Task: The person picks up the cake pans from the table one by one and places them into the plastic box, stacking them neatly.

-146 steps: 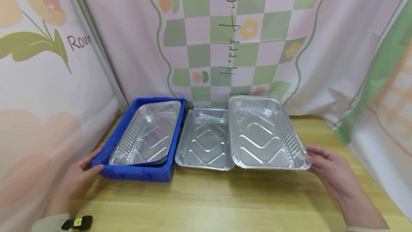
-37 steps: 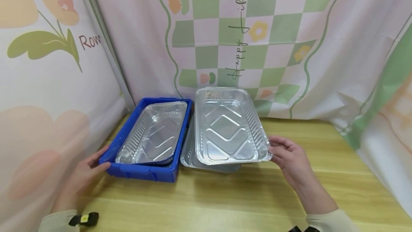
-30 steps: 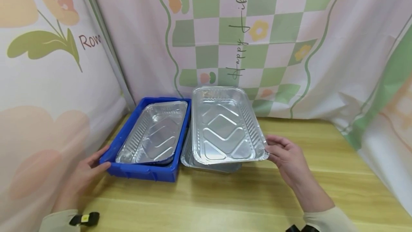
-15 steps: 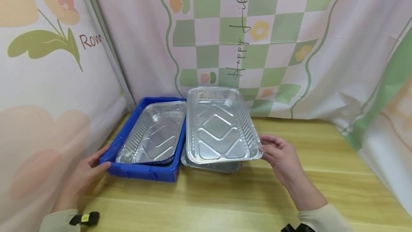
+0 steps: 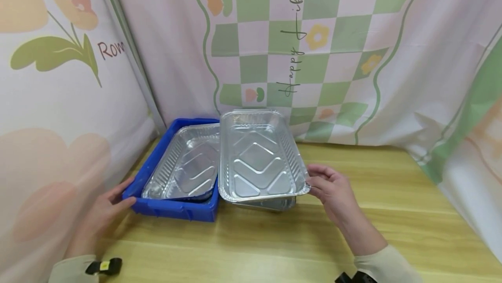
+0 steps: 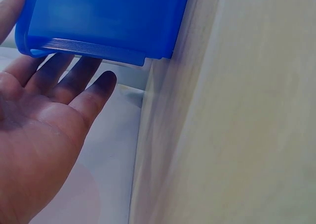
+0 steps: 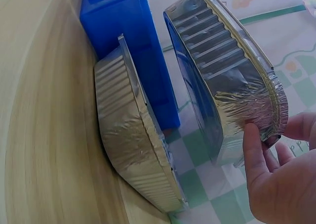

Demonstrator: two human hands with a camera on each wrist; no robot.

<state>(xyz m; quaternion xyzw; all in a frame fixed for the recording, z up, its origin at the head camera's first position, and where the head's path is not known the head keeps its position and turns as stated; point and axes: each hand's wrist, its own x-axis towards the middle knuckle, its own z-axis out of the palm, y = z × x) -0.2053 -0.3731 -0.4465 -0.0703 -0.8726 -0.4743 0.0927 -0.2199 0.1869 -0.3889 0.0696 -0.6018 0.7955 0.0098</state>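
My right hand [image 5: 333,191] pinches the near right corner of a foil pan [image 5: 259,161], thumb above the rim and fingers beneath. That pan hangs raised over a second foil pan [image 5: 276,204], which stands on the table mostly hidden; a gap between the two shows in the right wrist view, where the held pan [image 7: 217,56] is over the lower pan [image 7: 131,125]. The held pan's left edge overlaps the blue plastic bin [image 5: 174,209]. Inside the bin, slightly tilted, sits another foil pan [image 5: 188,167]. My left hand [image 5: 103,211] grips the bin's near left corner.
The wooden table [image 5: 251,248] runs under everything. A patterned curtain [image 5: 255,34] hangs close behind the pans, and a floral curtain [image 5: 59,113] stands close at the left of the bin. More curtain [image 5: 462,100] borders the right side.
The right hand has carried its foil pan left, from beside the second pan to over it and the bin's right edge. The left hand stays at the bin's corner.
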